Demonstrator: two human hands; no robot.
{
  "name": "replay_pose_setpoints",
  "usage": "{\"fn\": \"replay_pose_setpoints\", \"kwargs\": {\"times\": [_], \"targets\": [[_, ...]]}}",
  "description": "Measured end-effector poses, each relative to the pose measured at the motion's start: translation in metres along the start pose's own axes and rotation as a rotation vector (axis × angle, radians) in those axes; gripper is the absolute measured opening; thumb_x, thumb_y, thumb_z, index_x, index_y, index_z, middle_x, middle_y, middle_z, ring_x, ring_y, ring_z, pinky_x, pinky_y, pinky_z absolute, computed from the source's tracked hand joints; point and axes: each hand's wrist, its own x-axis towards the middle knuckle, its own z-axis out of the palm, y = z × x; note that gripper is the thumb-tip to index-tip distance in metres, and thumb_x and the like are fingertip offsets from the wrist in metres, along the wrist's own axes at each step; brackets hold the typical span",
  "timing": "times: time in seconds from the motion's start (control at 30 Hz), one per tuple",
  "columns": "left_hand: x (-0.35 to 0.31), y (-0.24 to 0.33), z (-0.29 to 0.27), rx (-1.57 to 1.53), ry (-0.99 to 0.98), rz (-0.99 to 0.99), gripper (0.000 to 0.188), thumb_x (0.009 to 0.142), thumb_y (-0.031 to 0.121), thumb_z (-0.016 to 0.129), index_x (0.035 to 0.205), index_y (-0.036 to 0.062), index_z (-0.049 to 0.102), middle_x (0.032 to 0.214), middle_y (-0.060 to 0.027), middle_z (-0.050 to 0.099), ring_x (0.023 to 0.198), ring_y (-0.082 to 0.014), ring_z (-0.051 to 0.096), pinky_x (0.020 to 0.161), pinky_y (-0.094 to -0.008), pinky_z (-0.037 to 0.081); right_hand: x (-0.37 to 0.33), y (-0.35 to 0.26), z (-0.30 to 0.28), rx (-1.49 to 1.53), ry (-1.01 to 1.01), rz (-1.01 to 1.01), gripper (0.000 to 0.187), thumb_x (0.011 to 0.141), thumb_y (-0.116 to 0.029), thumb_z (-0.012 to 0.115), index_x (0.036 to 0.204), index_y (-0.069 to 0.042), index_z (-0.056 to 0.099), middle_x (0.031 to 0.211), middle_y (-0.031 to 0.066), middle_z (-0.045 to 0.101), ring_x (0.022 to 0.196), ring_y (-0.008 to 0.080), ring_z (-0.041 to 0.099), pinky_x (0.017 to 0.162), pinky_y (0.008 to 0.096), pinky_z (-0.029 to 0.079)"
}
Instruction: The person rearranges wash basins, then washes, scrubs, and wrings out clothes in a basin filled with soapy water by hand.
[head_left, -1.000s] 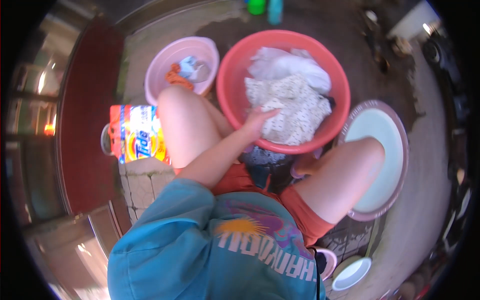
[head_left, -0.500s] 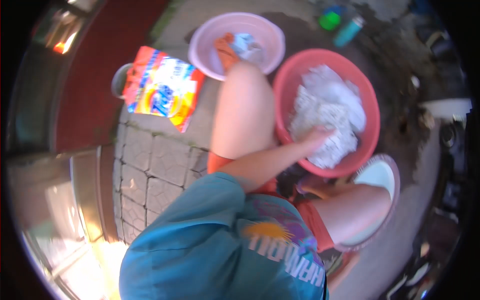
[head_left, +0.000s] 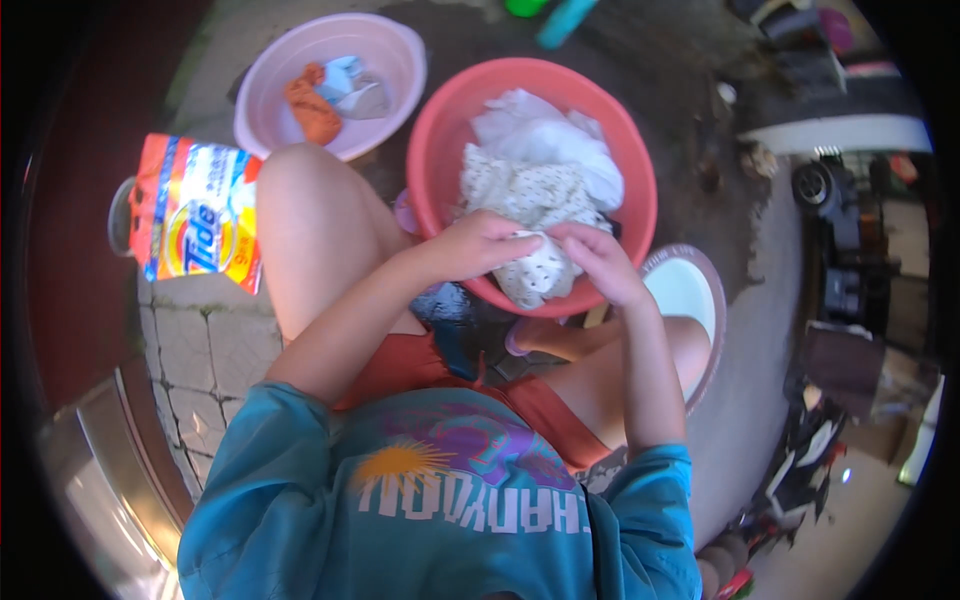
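Note:
A white garment with small dark specks (head_left: 520, 185) lies in a red plastic basin (head_left: 432, 140) between my knees. At the basin's near side, my left hand (head_left: 480, 245) pinches a fold of this garment. My right hand (head_left: 602, 262) has its fingers closed on the same fold from the other side, close to the left fingertips. Part of the gripped cloth hangs down below both hands, inside the basin. Behind it, a plain white cloth (head_left: 575, 150) is heaped against the far wall of the basin.
A pink basin (head_left: 408, 60) with orange, light blue and greyish cloths stands at the far left. Left of my knee is an orange detergent bag (head_left: 200, 210) before a round container (head_left: 122, 215). A pale basin (head_left: 700, 300) sits by my right leg. Wet ground (head_left: 690, 60) lies beyond.
My right hand has come up from low beside my right leg and taken hold of the speckled garment. My left hand, on it before, now pinches a fold. The view has shifted right.

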Motion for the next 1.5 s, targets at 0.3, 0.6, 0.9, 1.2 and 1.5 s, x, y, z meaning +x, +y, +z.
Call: {"fn": "replay_pose_setpoints", "kwargs": {"times": [0.3, 0.6, 0.9, 1.2, 1.5], "targets": [[-0.159, 0.023, -0.235, 0.017, 1.437, 0.335, 0.022, 0.091, 0.017, 0.056, 0.097, -0.0018, 0.064, 0.085, -0.0046, 0.065, 0.075, -0.0101, 0.06, 0.07, -0.0236, 0.048, 0.017, 0.032, -0.027, 0.724, 0.496, 0.234, 0.033, 0.094, -0.016, 0.052, 0.121, 0.001, 0.052, 0.117, 0.0112, 0.059, 0.108, 0.0212, 0.056, 0.095, 0.0351, 0.044], [-0.263, -0.248, -0.338, 0.69, 1.552, -0.938, 0.025, 0.08, 0.025, 0.065, 0.096, 0.0059, 0.069, 0.095, -0.013, 0.069, 0.089, -0.0266, 0.065, 0.082, -0.034, 0.05, 0.002, 0.078, -0.035, 1.151, 0.677, 0.437, 0.042, 0.097, -0.023, 0.043, 0.133, 0.0, 0.041, 0.133, 0.017, 0.049, 0.123, 0.034, 0.046, 0.103, 0.0518, 0.038], [-0.322, -0.329, -0.4, 1.206, 1.066, -0.933, 0.028, 0.085, 0.024, 0.048, 0.086, 0.0025, 0.066, 0.085, -0.0194, 0.066, 0.081, -0.0362, 0.063, 0.072, -0.0452, 0.049, 0.0, 0.078, -0.028, 1.114, 0.73, 0.446, 0.04, 0.095, -0.018, 0.045, 0.129, 0.003, 0.044, 0.126, 0.014, 0.055, 0.117, 0.026, 0.053, 0.103, 0.0396, 0.039], [-0.312, -0.309, -0.373, 1.121, 1.252, -0.88, 0.032, 0.083, 0.037, 0.061, 0.095, 0.0072, 0.066, 0.092, -0.0113, 0.068, 0.087, -0.0298, 0.064, 0.078, -0.0377, 0.049, 0.013, 0.067, -0.003, 1.055, 0.651, 0.373, 0.049, 0.094, -0.024, 0.047, 0.136, -0.001, 0.036, 0.129, 0.0146, 0.052, 0.117, 0.0266, 0.053, 0.098, 0.041, 0.045], [-0.145, 0.021, -0.226, 0.39, 1.388, 0.088, 0.018, 0.087, 0.012, 0.066, 0.101, 0.0016, 0.063, 0.089, 0.0011, 0.058, 0.077, -0.007, 0.049, 0.073, -0.0217, 0.042, -0.013, 0.043, 0.021, 0.954, 0.644, 0.166, 0.03, 0.096, -0.016, 0.045, 0.118, 0.005, 0.047, 0.112, 0.0133, 0.059, 0.105, 0.0203, 0.058, 0.093, 0.0346, 0.045]]}}
